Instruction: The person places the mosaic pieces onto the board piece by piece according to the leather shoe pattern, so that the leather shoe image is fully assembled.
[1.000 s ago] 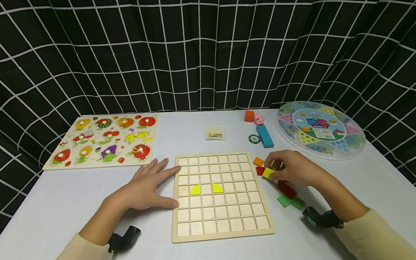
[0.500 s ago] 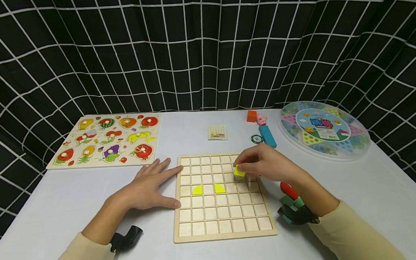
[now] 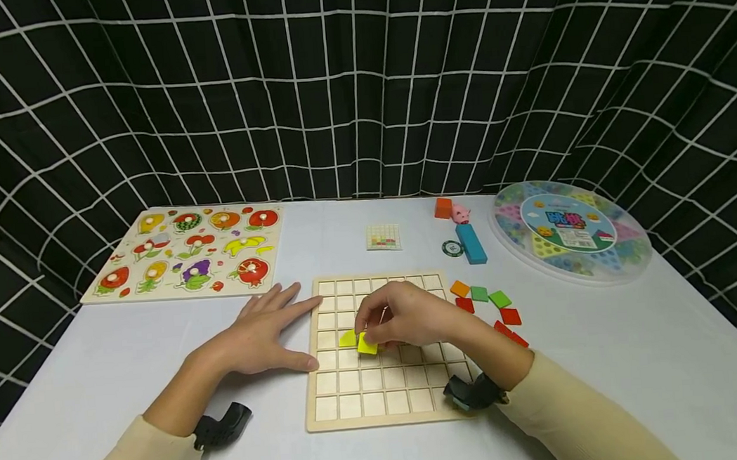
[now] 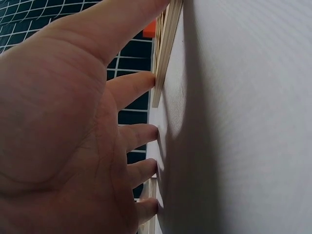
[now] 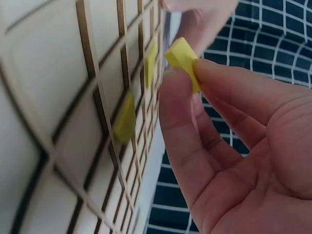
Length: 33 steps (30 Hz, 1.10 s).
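Note:
My right hand (image 3: 405,316) pinches a yellow square tile (image 3: 367,344) between thumb and fingertips, just above the wooden grid board (image 3: 380,422). In the right wrist view the yellow tile (image 5: 181,54) is tilted and apart from the board. One yellow quarter-round piece (image 3: 347,338) lies in a cell left of the held tile. A second yellow quarter-round piece (image 5: 125,119) sits in a cell too; the right hand hides it in the head view. My left hand (image 3: 254,333) lies with fingers spread, thumb and index finger touching the board's left edge.
Right of the board lie loose tiles, among them an orange tile (image 3: 459,289), a green tile (image 3: 500,298) and a red tile (image 3: 510,316). Behind are a small pattern card (image 3: 384,237), a blue block (image 3: 471,243), a round game box (image 3: 567,228) and a fruit puzzle board (image 3: 175,275).
My right hand picked up the yellow square tile from the loose pieces and carried it left over the board to the yellow pieces. The left hand stayed at the board's edge.

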Available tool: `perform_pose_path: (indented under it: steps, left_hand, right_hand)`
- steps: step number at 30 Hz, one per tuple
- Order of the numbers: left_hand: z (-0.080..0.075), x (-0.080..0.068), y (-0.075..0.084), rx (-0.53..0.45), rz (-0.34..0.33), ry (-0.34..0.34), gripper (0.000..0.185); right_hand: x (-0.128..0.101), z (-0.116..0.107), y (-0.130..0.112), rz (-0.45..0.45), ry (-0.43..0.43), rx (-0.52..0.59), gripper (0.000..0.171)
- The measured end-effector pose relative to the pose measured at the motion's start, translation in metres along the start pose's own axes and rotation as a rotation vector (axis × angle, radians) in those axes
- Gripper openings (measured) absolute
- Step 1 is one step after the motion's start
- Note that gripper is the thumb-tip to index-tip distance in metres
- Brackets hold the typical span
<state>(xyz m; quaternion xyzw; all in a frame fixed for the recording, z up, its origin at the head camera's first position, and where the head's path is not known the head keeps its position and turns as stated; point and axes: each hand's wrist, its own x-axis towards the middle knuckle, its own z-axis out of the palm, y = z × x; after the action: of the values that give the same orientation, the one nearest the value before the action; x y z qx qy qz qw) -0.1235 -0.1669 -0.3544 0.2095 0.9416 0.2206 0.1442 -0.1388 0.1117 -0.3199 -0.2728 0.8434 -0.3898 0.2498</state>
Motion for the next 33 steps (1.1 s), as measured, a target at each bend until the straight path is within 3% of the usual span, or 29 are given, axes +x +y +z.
perform_pose_path:
  steps: [6, 16, 33]
  left_hand:
    - [0.001, 0.001, -0.001, 0.002, 0.006, 0.003, 0.1]
    - [0.001, 0.001, 0.0, -0.004, -0.015, -0.002, 0.101]
    - [-0.001, 0.0, 0.001, -0.006, 0.007, 0.004, 0.099]
  right_hand:
    - [0.004, 0.01, -0.006, 0.033, -0.033, -0.154, 0.019]
    - [0.003, 0.013, -0.008, 0.085, -0.003, -0.217, 0.019]
    - [-0.004, 0.023, -0.011, 0.015, 0.055, -0.361, 0.018]
